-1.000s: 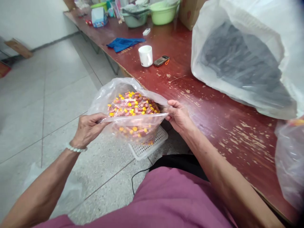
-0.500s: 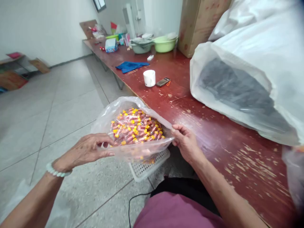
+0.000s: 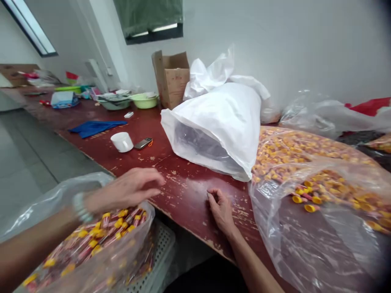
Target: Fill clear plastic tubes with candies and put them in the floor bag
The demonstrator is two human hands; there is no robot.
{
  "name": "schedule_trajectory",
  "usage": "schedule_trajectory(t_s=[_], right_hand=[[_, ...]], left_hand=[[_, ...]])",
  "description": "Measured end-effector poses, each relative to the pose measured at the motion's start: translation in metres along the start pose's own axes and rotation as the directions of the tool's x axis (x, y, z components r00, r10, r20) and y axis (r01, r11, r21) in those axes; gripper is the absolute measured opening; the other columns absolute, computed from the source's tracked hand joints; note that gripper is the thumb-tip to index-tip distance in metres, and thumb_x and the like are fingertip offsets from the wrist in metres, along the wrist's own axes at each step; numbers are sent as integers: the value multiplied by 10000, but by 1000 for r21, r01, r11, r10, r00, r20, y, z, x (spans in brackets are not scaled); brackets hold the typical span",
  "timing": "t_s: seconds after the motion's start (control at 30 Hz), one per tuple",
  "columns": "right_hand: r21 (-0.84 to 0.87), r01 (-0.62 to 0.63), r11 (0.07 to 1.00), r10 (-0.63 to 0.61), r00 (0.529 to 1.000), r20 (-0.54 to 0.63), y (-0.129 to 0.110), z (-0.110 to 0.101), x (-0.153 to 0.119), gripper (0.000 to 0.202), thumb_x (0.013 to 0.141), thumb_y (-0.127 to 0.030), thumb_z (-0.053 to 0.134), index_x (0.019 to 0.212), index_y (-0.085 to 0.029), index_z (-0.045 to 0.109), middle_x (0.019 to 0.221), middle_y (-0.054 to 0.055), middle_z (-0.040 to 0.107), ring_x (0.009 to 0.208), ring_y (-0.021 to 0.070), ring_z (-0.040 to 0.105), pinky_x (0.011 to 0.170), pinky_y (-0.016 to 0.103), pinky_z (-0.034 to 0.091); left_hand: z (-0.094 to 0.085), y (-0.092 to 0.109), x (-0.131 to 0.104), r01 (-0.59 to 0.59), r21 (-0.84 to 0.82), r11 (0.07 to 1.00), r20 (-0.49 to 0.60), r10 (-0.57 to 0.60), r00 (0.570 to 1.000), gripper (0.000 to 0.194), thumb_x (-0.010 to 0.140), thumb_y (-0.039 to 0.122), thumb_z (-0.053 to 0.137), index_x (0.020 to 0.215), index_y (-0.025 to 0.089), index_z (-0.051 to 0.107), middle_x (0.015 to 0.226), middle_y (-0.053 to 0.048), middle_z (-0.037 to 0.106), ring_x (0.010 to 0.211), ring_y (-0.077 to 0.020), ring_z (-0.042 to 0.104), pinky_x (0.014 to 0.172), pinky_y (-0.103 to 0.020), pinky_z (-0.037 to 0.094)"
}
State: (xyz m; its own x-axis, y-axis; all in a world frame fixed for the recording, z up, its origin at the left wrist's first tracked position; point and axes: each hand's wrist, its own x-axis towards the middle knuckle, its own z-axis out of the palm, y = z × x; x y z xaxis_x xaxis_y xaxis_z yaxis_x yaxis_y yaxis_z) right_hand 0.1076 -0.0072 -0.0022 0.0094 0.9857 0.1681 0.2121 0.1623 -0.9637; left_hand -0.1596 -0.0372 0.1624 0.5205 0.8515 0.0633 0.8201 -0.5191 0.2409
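My left hand (image 3: 134, 188), with a pale bead bracelet (image 3: 82, 206) at the wrist, hovers above the clear plastic bag (image 3: 99, 178) at lower left. Its fingers are stretched out, slightly blurred, and nothing shows in them. Inside that bag lie many small clear tubes with pink contents and yellow caps (image 3: 94, 243). The bag rests on a white perforated basket (image 3: 165, 244) beside the table edge. My right hand (image 3: 220, 209) is at the red table (image 3: 180, 203), fingers curled in and thumb near the index finger, with nothing visible in the grip.
A white sack (image 3: 226, 118) lies on the table, its mouth facing me. To the right, a clear plastic bag (image 3: 271, 207) spreads over a heap of yellow-capped pieces (image 3: 305, 150). Further left are a white mug (image 3: 122, 142), a phone-like device (image 3: 143, 143), a blue cloth (image 3: 94, 128) and an open carton (image 3: 177, 85).
The view has swung right, showing the heap of yellow-capped pieces. Both hands have left the bag's rim; the left is above it, the right at the table.
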Motion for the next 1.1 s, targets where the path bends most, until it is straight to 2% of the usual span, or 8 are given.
schedule_trajectory(t_s=[0.1,0.2,0.37,0.5,0.63,0.8,0.97,1.1], right_hand=[[-2,39,999,-39,999,-31,13,-4,2,194,819,-349,520,870,-184,609,797,22,617,749,166,553,713,283,432],[14,71,997,-71,997,-15,18,-3,3,147,821,-301,512,836,-193,612,786,14,612,741,158,555,699,270,433],[89,15,996,-13,1000,-21,19,-6,10,104,795,-271,531,807,-209,614,723,-11,597,669,140,543,606,237,419],[58,39,998,-40,999,22,19,-8,15,85,795,-201,512,805,-198,597,759,-8,594,708,131,535,665,239,410],[27,61,998,-63,997,54,17,-7,17,93,786,-163,504,807,-195,588,774,-5,589,716,131,528,668,238,397],[27,41,999,-42,999,34,17,-8,17,84,765,-163,519,785,-202,591,757,-9,591,709,137,538,650,237,401],[110,36,993,-33,999,-25,21,-7,18,65,759,-236,552,758,-214,612,663,-26,562,616,127,525,547,220,406],[183,-10,983,12,1000,-9,19,-8,19,115,761,-322,571,755,-215,612,586,-43,515,505,102,470,448,199,370]], left_hand=[[29,2,108,0,67,998,62,-4,998,310,806,246,540,1108,185,566,1117,-74,608,1059,-208,556,947,-316,405],[67,-1,198,105,136,985,-124,-88,988,510,761,199,571,1253,126,458,1321,-172,467,1254,-285,409,1037,-404,336],[108,-2,278,380,192,905,-299,-315,901,552,712,298,628,1200,75,497,1294,-250,450,1267,-417,340,941,-522,382],[111,-9,296,371,236,898,-213,-325,922,304,724,286,585,908,49,639,1012,-191,626,1129,-364,501,820,-417,445],[109,-15,304,314,260,913,-141,-286,948,320,809,325,515,810,43,664,815,-90,656,939,-266,612,788,-359,443],[113,-14,306,324,234,917,-186,-285,940,278,875,341,525,1013,117,616,1007,-62,627,925,-211,609,786,-359,507],[123,-14,283,360,156,920,-365,-285,886,364,750,187,553,1106,150,626,1131,-137,611,994,-293,589,782,-380,485],[141,-13,254,210,52,976,-423,-169,890,520,690,148,552,1203,231,561,1150,-74,602,1025,-250,563,911,-366,450]])
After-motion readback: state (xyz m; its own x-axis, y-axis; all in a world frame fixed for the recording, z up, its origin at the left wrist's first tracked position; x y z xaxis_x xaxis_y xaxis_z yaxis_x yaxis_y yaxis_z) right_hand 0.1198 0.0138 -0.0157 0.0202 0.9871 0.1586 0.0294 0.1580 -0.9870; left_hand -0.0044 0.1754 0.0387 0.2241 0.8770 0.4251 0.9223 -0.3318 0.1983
